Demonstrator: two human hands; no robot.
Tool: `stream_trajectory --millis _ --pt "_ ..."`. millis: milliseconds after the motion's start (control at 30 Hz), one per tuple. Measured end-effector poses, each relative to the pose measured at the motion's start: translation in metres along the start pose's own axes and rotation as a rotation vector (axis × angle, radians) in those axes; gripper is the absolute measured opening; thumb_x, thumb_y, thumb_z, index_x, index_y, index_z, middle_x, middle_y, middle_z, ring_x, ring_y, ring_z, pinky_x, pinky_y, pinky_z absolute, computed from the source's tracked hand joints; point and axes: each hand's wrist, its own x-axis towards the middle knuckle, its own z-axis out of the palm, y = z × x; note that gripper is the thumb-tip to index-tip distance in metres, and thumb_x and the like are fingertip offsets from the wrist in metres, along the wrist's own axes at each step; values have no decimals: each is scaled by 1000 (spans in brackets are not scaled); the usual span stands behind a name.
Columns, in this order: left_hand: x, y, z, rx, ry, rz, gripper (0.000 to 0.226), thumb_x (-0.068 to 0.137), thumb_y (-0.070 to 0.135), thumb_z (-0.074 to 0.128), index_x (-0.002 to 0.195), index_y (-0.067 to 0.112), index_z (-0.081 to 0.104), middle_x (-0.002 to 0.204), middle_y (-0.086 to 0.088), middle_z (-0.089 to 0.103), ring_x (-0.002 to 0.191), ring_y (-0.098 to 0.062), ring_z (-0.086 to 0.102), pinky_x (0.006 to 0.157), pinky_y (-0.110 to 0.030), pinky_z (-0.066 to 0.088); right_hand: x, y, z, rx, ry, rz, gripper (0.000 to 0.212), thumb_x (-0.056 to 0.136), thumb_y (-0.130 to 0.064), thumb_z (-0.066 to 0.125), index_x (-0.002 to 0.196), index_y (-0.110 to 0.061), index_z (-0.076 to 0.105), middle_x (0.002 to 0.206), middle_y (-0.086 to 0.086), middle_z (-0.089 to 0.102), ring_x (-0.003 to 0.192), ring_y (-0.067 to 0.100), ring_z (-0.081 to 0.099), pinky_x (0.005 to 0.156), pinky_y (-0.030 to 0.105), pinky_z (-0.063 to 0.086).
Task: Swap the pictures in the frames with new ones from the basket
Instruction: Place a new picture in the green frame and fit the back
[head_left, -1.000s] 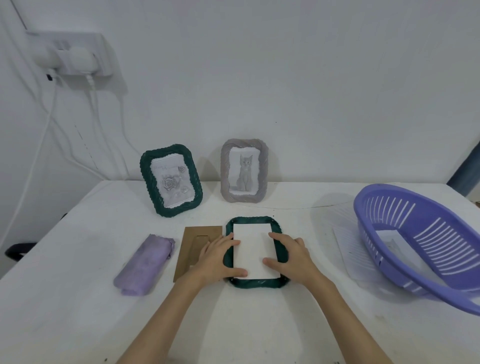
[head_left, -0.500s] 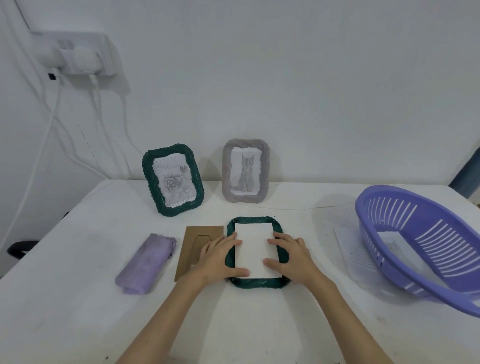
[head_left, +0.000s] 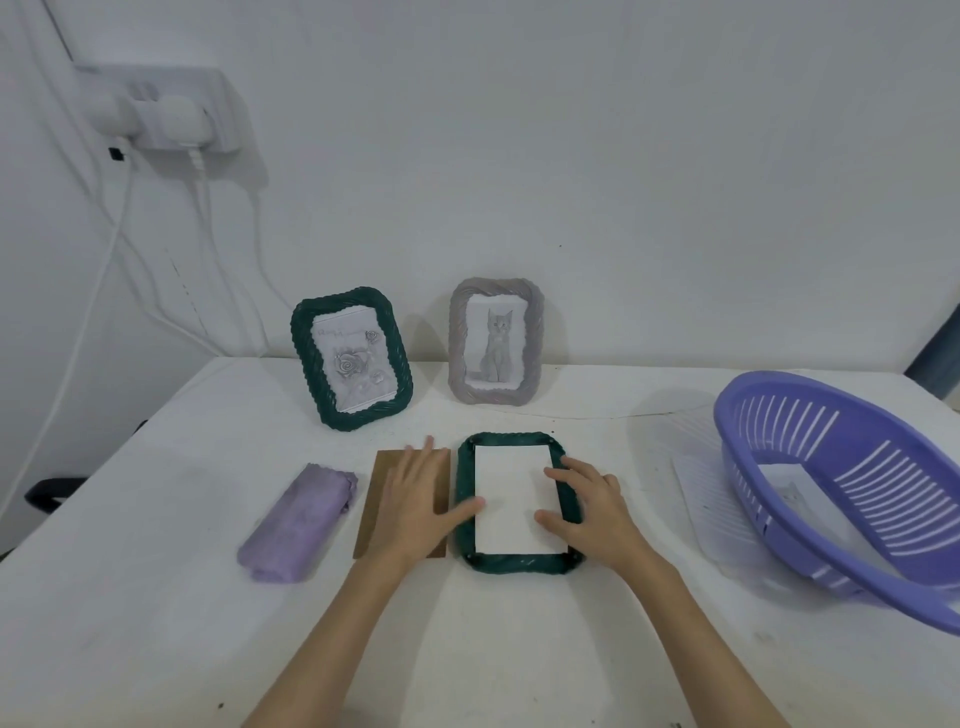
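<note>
Table (head_left: 156, 649): basket (head_left: 852, 499) sat at right edge, one sheet visible inside, more paper (head_left: 706, 499) beneath it. Two standing frames near back edge. Face-down green frame (head_left: 466, 512) lay mid-table, white picture (head_left: 511, 499) seated in its recess. Brown backing (head_left: 382, 499) lay just left of frame, lilac cloth (head_left: 298, 522) further left.

Left hand (head_left: 413, 506) rested flat, fingers spread, on backing, thumb touching picture edge. Right hand (head_left: 589, 506) pressed picture with relaxed fingers.

Judgement: backing goes on next. Keep right hand pinning picture square; slide backing over without shifting paper.
</note>
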Motion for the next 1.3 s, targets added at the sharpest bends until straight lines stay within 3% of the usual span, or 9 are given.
stream_trajectory --millis 67,167,500,667,833,933,1033,1167,1300 --pt "-6 -9 0 21 183 -133 81 82 52 59 143 10 27 157 -7 12 144 -23 9 118 -39 14 -2 0 0 -3 11 10 56 79 -41 67 131 -31 46 146 -7 30 126 17 25 108 36 31" --pt "-14 -15 7 -20 215 -282 80 78 43 68 135 -2 35 155 -14 10 142 -26 14 114 -34 19 -5 1 2 -28 17 24 55 79 -40 68 129 -30 49 147 -5 28 127 19 25 109 37 29" --pt "-21 -6 -2 -106 417 -309 52 76 29 72 116 0 55 137 -11 43 123 -29 41 103 -43 37 -8 -5 -4 51 53 21 56 81 -38 66 133 -31 45 144 -2 32 128 20 25 109 38 29" --pt "-11 16 -20 -358 558 -215 45 71 30 77 107 12 57 134 1 33 106 -7 42 89 -18 36 -9 -33 -21 319 87 -111 44 86 -34 60 120 -56 43 111 -16 58 79 1 45 76 8 42" --pt "5 58 -12 -536 326 -173 44 69 36 77 101 26 50 123 6 30 108 -5 40 90 -17 35 -4 -52 -37 398 -37 -185 40 82 -35 66 119 -45 56 100 -18 64 66 3 43 64 4 39" --pt "11 69 -7 -586 202 -174 37 81 39 66 110 18 55 123 1 39 106 -9 44 89 -21 38 -2 -44 -42 351 -2 -111 46 75 -22 75 118 -30 61 89 -17 64 75 8 46 74 10 38" --pt "13 62 -7 -527 94 -135 32 91 20 55 122 12 56 127 -7 51 104 -12 52 89 -20 38 -2 -26 -45 268 9 -48 51 73 -15 77 120 -24 60 85 -18 62 80 11 45 81 21 38" --pt "8 49 -7 -495 -128 -158 53 84 5 63 134 13 47 129 -8 54 99 -12 52 86 -21 44 -4 -10 -38 203 -66 -10 53 73 -18 77 122 -25 59 93 -8 66 79 7 42 74 10 34" --pt "6 44 -2 -442 -175 -154 62 80 2 67 136 14 43 129 -8 51 97 -16 53 87 -28 48 -3 -2 -27 130 -87 -5 55 74 -21 76 125 -25 56 98 -4 65 82 9 40 70 10 33"
